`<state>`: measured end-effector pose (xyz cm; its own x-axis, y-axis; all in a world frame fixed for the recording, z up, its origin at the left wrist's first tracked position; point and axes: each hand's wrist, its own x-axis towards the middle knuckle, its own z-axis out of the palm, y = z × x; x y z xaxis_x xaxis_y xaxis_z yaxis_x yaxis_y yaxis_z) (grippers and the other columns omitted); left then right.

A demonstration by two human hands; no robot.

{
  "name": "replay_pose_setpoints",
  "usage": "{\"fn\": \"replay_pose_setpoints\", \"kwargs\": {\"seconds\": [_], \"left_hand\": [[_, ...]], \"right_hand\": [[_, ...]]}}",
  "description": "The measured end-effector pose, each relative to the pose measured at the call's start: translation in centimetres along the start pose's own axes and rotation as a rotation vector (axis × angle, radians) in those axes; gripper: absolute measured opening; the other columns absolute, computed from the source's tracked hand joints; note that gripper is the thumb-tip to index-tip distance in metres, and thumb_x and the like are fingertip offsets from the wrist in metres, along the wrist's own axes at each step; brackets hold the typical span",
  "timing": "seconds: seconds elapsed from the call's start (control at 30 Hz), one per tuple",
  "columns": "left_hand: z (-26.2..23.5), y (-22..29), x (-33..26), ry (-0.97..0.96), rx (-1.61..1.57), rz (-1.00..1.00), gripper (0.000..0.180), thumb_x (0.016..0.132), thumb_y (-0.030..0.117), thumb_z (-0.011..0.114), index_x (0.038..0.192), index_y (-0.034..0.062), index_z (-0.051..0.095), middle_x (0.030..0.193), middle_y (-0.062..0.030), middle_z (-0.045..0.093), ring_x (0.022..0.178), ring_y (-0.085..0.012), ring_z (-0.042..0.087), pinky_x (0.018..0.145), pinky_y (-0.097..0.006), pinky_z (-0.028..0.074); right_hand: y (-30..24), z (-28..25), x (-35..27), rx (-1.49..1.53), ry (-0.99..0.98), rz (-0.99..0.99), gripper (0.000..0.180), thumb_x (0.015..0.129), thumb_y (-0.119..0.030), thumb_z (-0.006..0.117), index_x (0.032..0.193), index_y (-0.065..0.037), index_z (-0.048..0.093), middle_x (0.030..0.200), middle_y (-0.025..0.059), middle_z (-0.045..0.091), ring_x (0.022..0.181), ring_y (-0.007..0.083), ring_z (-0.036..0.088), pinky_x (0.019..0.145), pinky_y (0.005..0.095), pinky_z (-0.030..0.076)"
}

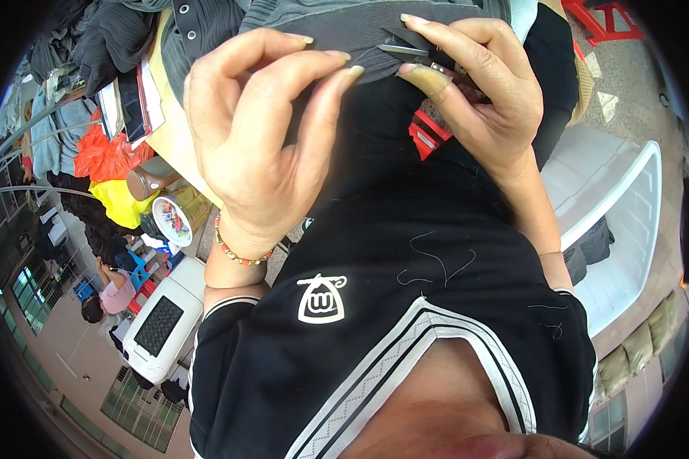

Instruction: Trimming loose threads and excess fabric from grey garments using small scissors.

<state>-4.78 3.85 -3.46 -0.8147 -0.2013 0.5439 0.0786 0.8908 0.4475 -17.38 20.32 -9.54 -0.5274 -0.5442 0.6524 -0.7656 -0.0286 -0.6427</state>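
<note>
My left hand point(256, 134) is closed in a pinch, thumb against forefinger, with the other fingers curled above. A thin thread point(366, 56) runs from its fingertips toward the grey ribbed knit garment point(337, 29) spread in front of me. My right hand point(486, 92) grips a small pair of thread snips point(403, 51). Their pointed blades are parted and face left, close to the thread and the knit. A yellowish cover wraps the right thumb. The handles are largely hidden behind my right fingers.
Dark and grey garments point(119, 42) heap at far left, near an orange-red plastic bag point(107, 149), a brown-lidded jar point(147, 180) and a white tub point(172, 220) of small items. A white plastic bin point(628, 199) holding dark cloth stands right. Another person point(115, 291) sits at lower left.
</note>
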Motion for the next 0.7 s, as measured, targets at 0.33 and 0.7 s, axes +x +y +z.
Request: {"fn": "replay_pose_setpoints", "kwargs": {"seconds": [0.33, 0.7], "left_hand": [[0.0, -0.1, 0.3, -0.058, 0.088, 0.065, 0.017, 0.078, 0.002, 0.081, 0.093, 0.0055, 0.075, 0.100, -0.0072, 0.059, 0.095, -0.0180, 0.058, 0.082, -0.028, 0.047], [0.3, -0.8, 0.4, -0.064, 0.087, 0.168, 0.021, 0.074, 0.004, 0.084, 0.093, 0.0092, 0.076, 0.097, -0.0049, 0.059, 0.090, -0.0172, 0.058, 0.075, -0.027, 0.046]], "right_hand": [[-0.2, 0.2, -0.1, -0.010, 0.021, 0.002, 0.047, 0.071, -0.005, 0.086, 0.116, -0.001, 0.073, 0.091, 0.0030, 0.060, 0.066, 0.0050, 0.047, 0.054, 0.0187, 0.035], [-0.4, 0.2, -0.4, 0.007, 0.024, 0.061, 0.045, 0.072, -0.004, 0.086, 0.115, 0.000, 0.073, 0.091, 0.0028, 0.060, 0.068, 0.0052, 0.047, 0.055, 0.0188, 0.033]]}}
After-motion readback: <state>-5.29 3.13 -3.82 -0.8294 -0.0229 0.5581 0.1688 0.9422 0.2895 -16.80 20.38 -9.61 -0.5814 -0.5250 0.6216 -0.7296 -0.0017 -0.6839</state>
